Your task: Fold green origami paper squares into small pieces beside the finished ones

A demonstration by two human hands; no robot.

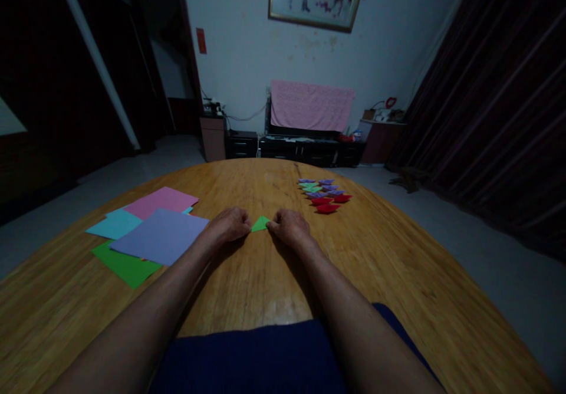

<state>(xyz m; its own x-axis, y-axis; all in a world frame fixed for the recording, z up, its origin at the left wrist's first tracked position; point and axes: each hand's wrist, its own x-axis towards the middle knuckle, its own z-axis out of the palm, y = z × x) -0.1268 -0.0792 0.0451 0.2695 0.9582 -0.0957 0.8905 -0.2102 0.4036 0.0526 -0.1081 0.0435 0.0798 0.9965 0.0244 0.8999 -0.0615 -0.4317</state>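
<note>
A small piece of folded green paper [260, 224] lies between my hands, low over the middle of the wooden table, its visible part a triangle with the point away from me. My left hand [233, 224] is closed at its left corner, fingers curled. At the right corner, my right hand [289, 226] pinches the paper between thumb and fingers. The outer corners are hidden under my fingertips.
Sheets of coloured paper lie left on the round table [247, 299]: pink [163, 199], light blue [115, 224], lavender [161, 236] and green [128, 267]. Several folded paper boats [325, 201] in purple, green and red stand at the right. A towel-draped television [312, 106] is beyond.
</note>
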